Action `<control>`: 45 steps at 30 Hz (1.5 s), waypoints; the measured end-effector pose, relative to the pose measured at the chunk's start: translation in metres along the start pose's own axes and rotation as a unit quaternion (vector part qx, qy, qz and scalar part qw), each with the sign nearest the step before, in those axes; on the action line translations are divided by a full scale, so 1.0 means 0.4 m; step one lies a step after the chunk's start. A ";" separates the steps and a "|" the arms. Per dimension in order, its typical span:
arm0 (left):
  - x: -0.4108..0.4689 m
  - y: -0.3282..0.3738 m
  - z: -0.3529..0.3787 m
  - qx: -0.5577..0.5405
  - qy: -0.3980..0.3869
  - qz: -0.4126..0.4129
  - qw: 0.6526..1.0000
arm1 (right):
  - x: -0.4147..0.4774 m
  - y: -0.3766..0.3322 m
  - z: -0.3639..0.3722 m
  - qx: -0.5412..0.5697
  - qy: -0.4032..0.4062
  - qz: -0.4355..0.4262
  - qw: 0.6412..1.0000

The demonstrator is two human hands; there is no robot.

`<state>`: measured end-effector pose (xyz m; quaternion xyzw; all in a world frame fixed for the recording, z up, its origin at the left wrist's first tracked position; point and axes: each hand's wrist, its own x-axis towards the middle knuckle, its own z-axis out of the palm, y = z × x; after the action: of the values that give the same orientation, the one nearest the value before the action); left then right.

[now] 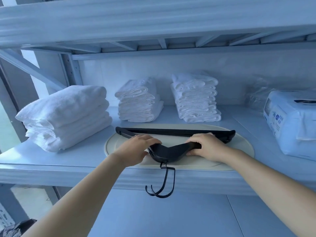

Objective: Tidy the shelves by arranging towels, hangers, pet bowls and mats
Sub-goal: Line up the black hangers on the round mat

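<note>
1. Here, the left hand [136, 147] grips the left shoulder of the black hangers [171, 151], with the fingers curled over the top and the thumb at the front edge. The right hand [206, 146] grips the right shoulder the same way.
2. Both forearms reach up and forward from below the shelf [51, 161] edge and converge on the bundle. Both wrists are bent slightly downward.
3. The hangers lie flat on the cream oval mat [239, 146] at the front of the shelf, and their far bar runs across the mat's rear half. Two hooks [164, 185] hang down over the shelf's front edge.
4. The step in hand appears to be squaring the hangers into one stack and seating it. To do this well:
   - Press both shoulders evenly so the hangers nest.
   - Align the hooks before letting go.
   - Slide the stack rearward, or turn it, so the hooks do not overhang. An overhanging hook could snag a sleeve and pull the stack off.
5. Keep the stack low while moving it, because the mat may shift underneath.
6. The large towel stack [68, 115] sits at the left, near the mat's rim but apart from it. The middle towel stack [139, 101] and the right towel stack [196, 98] stand just behind the mat. A wrapped package [290, 120] sits at the far right, well apart from the hands.
</note>
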<state>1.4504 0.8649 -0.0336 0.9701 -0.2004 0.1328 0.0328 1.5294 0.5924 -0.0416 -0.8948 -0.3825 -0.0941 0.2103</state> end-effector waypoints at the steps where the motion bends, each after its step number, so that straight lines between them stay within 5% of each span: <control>1: 0.007 -0.003 -0.003 -0.005 -0.007 0.001 1.000 | 0.001 -0.001 0.001 -0.010 -0.002 0.001 1.000; 10: 0.002 -0.019 -0.005 0.027 -0.005 -0.010 1.000 | 0.034 0.002 0.001 -0.013 -0.037 -0.011 0.999; 21: 0.006 -0.022 0.024 0.023 0.042 -0.031 0.998 | 0.023 -0.003 0.035 -0.068 0.027 0.000 0.997; 31: 0.016 0.011 -0.006 -0.064 0.085 -0.017 0.994 | -0.007 0.010 0.001 0.029 0.076 0.022 0.996; 45: 0.013 0.056 -0.030 -0.125 0.018 -0.044 0.991 | 0.039 0.009 -0.014 0.081 0.042 0.051 0.995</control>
<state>1.4430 0.8437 -0.0204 0.9637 -0.1719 0.1228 0.1635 1.5426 0.5978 -0.0326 -0.8884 -0.3334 -0.0900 0.3024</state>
